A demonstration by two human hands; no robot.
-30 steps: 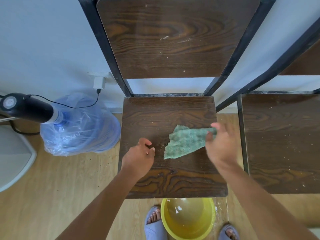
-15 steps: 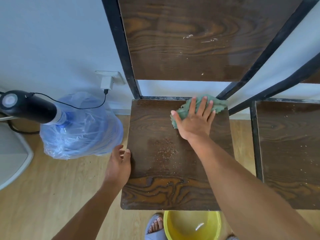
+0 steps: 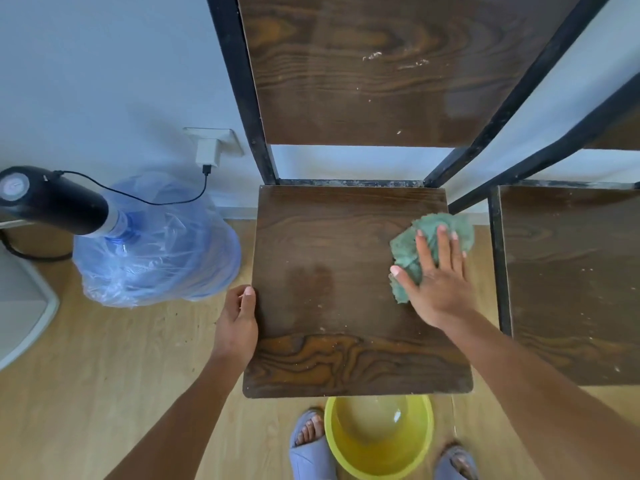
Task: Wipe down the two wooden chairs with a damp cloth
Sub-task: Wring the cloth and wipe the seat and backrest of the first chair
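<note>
A dark wooden chair with a black metal frame stands in front of me, its seat (image 3: 332, 271) speckled with dust near the front. My right hand (image 3: 438, 282) presses flat, fingers spread, on a crumpled green cloth (image 3: 407, 251) at the seat's right edge. My left hand (image 3: 239, 320) grips the seat's left edge. The chair's backrest (image 3: 363, 71) rises above, with white marks on it. A second wooden chair's seat (image 3: 568, 278) stands close on the right, dusty too.
A yellow basin (image 3: 377, 441) with water sits on the floor between my slippered feet, just under the seat's front edge. A plastic-wrapped blue water jug (image 3: 156, 247) with a black pump stands left of the chair, its cable running to a wall charger (image 3: 207, 152). White wall behind.
My right hand has dragged the cloth from the seat's back edge toward the right side and nearer me. My left hand has kept its hold on the seat's left edge. A damp patch shows mid-seat.
</note>
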